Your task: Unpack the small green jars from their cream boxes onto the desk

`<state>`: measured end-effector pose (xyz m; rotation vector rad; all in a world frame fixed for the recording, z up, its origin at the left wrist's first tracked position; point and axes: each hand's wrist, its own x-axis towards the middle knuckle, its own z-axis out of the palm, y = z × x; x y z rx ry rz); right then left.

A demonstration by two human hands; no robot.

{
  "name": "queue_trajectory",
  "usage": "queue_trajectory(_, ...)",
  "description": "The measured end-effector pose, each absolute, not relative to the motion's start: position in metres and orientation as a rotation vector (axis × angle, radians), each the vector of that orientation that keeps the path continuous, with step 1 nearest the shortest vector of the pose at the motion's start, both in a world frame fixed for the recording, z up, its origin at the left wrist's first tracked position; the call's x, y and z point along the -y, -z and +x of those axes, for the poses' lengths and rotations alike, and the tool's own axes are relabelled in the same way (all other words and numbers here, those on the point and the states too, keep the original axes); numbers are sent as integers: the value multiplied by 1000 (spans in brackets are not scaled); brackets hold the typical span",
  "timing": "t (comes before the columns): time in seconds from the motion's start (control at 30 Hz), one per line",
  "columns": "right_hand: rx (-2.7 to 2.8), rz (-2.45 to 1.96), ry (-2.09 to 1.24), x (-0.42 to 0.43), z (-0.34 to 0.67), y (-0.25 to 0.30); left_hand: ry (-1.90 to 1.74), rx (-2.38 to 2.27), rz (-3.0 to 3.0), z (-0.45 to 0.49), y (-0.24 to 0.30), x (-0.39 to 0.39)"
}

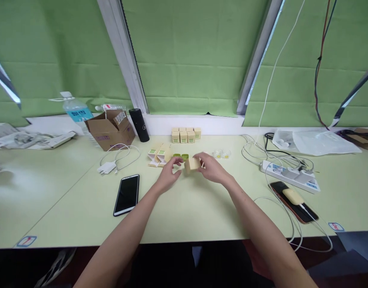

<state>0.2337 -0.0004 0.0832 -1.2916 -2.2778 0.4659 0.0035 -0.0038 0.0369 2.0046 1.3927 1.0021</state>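
My right hand [213, 168] grips a small tan cardboard box [192, 165] by its right side, over the middle of the table. To the left of that box is my left hand [168, 175], with fingers curved and apart and nothing between them. Just behind the hands lie two small green pieces [181, 156], partly covered. Unfolded cartons with green and white panels [158, 155] rest beyond my left hand. Past my right hand sit small clear containers [221, 154] with yellow in them.
Several closed small boxes [184, 137] stand in rows near the wall. On the left are a phone [126, 195], a white charger [106, 167], a brown carton [112, 130] and a black bottle [139, 125]. At right lie a power strip [290, 176], cables and another phone [306, 215].
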Motion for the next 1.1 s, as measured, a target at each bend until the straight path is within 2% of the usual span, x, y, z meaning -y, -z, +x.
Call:
queue_trajectory(0.1,2314,-1138,-778,22,242,-77,-831,-1004,1992,3,-39,7)
queue_trajectory(0.23,2186,-959,-911,28,242,-67,-759,-850,1901,14,-38,16)
queue_trajectory(0.43,1811,-1132,-777,19,237,-52,-972,-1216,1797,24,-33,17)
queue_trajectory(0.6,1704,-1182,-780,18,228,-40,-1125,-1367,2017,24,-30,16)
queue_trajectory(0.83,1757,-1147,-747,28,212,-33,-1120,-1265,2409,30,-18,22)
queue_trajectory(1.1,1762,-1127,-725,33,213,-35,-1131,-1243,2420,31,-18,22)
